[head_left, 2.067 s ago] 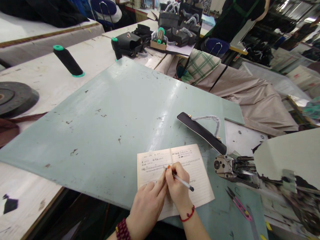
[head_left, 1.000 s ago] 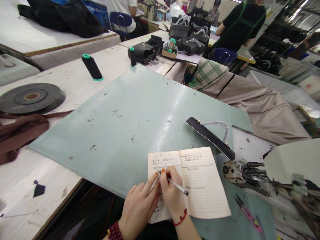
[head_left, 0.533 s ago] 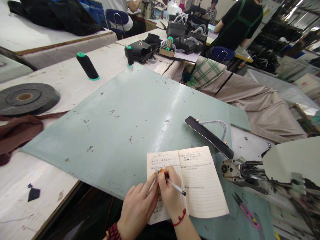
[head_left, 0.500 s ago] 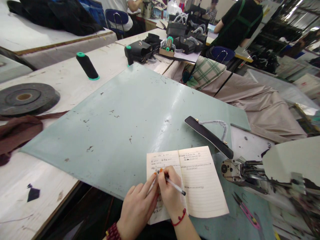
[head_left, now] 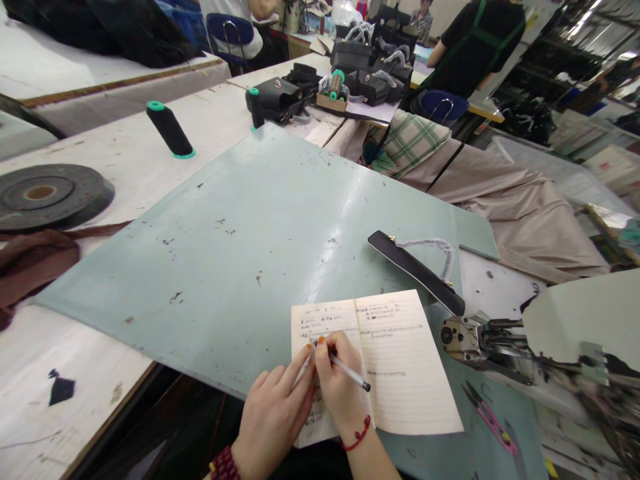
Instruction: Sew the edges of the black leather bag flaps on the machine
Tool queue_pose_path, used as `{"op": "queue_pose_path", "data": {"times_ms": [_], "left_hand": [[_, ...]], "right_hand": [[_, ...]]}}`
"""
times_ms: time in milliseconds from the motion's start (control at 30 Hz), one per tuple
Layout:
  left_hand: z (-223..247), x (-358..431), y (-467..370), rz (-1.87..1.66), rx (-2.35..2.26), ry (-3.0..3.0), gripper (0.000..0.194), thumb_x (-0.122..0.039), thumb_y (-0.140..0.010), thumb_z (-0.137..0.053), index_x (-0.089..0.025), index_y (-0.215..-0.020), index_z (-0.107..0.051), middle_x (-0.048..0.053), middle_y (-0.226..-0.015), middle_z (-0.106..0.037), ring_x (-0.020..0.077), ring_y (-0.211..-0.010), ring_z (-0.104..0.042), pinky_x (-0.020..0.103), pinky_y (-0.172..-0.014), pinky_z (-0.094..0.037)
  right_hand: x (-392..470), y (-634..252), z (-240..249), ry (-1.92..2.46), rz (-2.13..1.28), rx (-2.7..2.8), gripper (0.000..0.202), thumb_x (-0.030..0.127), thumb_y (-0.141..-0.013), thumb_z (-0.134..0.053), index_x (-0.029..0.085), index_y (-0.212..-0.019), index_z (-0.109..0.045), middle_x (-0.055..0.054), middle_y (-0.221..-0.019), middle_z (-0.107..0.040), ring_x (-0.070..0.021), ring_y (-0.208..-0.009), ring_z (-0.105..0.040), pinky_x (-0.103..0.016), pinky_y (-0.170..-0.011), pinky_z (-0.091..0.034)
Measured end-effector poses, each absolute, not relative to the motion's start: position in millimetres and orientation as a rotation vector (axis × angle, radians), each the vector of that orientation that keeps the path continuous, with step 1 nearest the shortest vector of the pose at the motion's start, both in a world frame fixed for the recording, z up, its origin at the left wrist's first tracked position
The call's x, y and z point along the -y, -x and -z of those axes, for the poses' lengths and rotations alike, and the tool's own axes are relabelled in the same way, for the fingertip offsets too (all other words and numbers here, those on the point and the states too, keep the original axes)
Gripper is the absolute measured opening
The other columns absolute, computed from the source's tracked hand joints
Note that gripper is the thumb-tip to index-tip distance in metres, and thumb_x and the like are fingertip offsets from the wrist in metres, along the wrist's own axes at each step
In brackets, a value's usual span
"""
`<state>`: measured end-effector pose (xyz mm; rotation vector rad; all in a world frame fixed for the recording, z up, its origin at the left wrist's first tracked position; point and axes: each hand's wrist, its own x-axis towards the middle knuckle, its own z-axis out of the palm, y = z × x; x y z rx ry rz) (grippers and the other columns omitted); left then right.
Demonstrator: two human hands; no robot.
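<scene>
While pinched low in closed right hand (head_left: 343, 387), likely for control: pen (head_left: 353, 375). Left hand (head_left: 273, 408), loosely flattened, apparently steadying notebook (head_left: 413, 387); grasp on anything unclear. Notebook open, lower centre of frame. Black strip (head_left: 415, 271) with wrapped handle (head_left: 449, 257), right of centre.

Left hand (head_left: 275, 407) bare, its wrist ringed by a bracelet of round, dark-red beads (head_left: 223, 465), right hand (head_left: 343, 383) bare, a thin red cord bracelet (head_left: 357, 437) with small darker beads on that wrist, orange polish I can see on nails of both.
</scene>
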<state>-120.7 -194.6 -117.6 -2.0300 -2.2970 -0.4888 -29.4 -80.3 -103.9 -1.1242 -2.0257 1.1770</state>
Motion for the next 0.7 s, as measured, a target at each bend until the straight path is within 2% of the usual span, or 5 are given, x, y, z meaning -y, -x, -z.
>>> {"op": "queue_pose_path", "data": {"times_ms": [700], "left_hand": [[118.5,194.3,121.1,0.512,2.303,2.052,0.036,-0.023,-0.096,-0.047,-0.016,-0.129,-0.06,0.006,-0.14,-0.059,0.0204,-0.078,-0.059,0.037,-0.065,-0.039]], "right_hand": [[81.0,30.6,103.5,1.135,-1.156,2.048,0.025,0.023,-0.097,-0.044,0.02,-0.072,-0.045,0.002,-0.065,-0.051,-0.0128,-0.06,-0.05,-0.025,-0.059,-0.038]]}}
